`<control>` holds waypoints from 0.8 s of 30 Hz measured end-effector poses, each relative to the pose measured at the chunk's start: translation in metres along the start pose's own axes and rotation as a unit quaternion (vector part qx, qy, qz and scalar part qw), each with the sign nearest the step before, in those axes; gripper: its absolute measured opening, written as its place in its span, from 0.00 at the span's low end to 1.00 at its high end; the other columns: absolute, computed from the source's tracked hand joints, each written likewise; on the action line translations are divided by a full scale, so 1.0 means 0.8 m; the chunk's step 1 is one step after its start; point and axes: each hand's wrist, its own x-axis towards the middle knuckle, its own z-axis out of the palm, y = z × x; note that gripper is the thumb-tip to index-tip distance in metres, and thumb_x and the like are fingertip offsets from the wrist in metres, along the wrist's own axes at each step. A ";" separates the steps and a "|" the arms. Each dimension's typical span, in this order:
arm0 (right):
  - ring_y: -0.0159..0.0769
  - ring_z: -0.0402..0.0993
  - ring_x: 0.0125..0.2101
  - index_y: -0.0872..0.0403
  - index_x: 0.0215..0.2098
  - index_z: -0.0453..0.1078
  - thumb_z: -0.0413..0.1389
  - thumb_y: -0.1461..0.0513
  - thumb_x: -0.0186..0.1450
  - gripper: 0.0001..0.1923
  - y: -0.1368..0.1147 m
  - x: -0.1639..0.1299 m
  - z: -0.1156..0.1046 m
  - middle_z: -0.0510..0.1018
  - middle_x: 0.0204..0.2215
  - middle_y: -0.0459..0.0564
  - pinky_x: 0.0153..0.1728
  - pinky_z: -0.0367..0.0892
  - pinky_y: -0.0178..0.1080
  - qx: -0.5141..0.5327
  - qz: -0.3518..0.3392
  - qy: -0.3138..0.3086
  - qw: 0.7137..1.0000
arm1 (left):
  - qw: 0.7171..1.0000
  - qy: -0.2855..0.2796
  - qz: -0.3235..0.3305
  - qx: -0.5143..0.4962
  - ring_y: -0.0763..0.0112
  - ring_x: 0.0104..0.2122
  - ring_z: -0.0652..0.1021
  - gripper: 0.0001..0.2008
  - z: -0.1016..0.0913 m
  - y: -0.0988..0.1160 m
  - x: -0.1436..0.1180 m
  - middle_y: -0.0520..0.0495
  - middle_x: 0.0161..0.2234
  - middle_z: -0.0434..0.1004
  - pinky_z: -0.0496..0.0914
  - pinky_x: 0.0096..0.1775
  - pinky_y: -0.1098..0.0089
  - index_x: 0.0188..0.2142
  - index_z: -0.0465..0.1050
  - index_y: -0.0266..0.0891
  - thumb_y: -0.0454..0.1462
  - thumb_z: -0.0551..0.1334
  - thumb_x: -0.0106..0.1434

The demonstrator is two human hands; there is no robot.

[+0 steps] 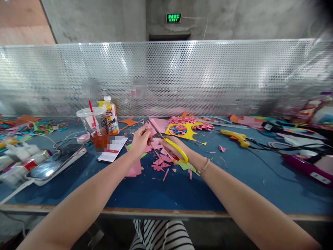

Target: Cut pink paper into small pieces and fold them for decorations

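Note:
My right hand point(173, 146) holds scissors point(179, 151) with yellow handles, their dark blades pointing up and to the left. Close to the blades, my left hand point(142, 139) is closed in a pinch; what lies between its fingertips is too small to make out. Pink paper point(160, 123) shows just beyond the blades. Beneath my hands lie cut pink scraps point(161, 162), a pink sheet point(134, 169) and light green paper point(185, 165). Behind my right hand is a yellow paper piece point(191, 130) with cut-out curves, beside bunches of fringed pink paper point(182, 119).
On the left stand a lidded drink cup point(97, 130) and a bottle point(113, 118), near a phone point(113, 150) and a second phone point(56, 161) with cables. A yellow glue gun point(235, 137) and a purple tool point(307, 166) lie right. A perforated metal screen point(221, 76) borders the back.

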 end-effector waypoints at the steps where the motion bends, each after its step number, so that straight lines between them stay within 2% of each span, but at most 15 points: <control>1: 0.26 0.55 0.19 0.55 0.23 0.60 0.45 0.45 0.60 0.23 0.001 0.002 0.000 0.62 0.17 0.42 0.21 0.53 0.32 -0.021 -0.009 0.009 1.000 | 1.000 -0.001 -0.002 -0.005 0.81 0.15 0.63 0.09 0.000 -0.001 0.000 0.56 0.15 0.62 0.58 0.19 0.76 0.21 0.60 0.38 0.36 0.54 0.56; 5: 0.28 0.55 0.22 0.56 0.24 0.61 0.43 0.46 0.61 0.23 0.008 0.009 0.005 0.63 0.20 0.44 0.24 0.54 0.34 -0.072 -0.026 0.024 0.997 | 0.999 -0.005 -0.007 -0.030 0.80 0.15 0.63 0.08 0.000 -0.004 0.002 0.56 0.15 0.62 0.58 0.19 0.76 0.21 0.61 0.38 0.37 0.55 0.56; 11: 0.27 0.51 0.20 0.55 0.22 0.59 0.44 0.46 0.60 0.22 0.006 0.008 0.005 0.60 0.18 0.43 0.21 0.51 0.32 -0.053 -0.031 0.026 0.998 | 0.998 -0.009 -0.026 -0.055 0.81 0.15 0.63 0.10 0.000 -0.005 0.002 0.55 0.15 0.63 0.57 0.18 0.77 0.21 0.60 0.38 0.38 0.55 0.56; 17: 0.24 0.49 0.12 0.54 0.21 0.55 0.42 0.42 0.60 0.25 0.001 -0.002 0.006 0.57 0.13 0.40 0.13 0.48 0.31 0.099 0.062 -0.064 0.991 | 0.998 -0.014 -0.027 -0.050 0.80 0.15 0.63 0.10 0.001 -0.003 0.000 0.56 0.14 0.61 0.57 0.18 0.77 0.19 0.60 0.38 0.38 0.56 0.55; 24: 0.24 0.50 0.10 0.53 0.20 0.54 0.41 0.43 0.61 0.25 -0.012 -0.009 0.008 0.57 0.09 0.39 0.12 0.50 0.30 0.154 0.074 -0.058 0.984 | 0.997 -0.033 -0.043 -0.058 0.80 0.14 0.63 0.11 0.004 -0.008 -0.001 0.56 0.14 0.61 0.58 0.18 0.76 0.19 0.60 0.38 0.39 0.57 0.54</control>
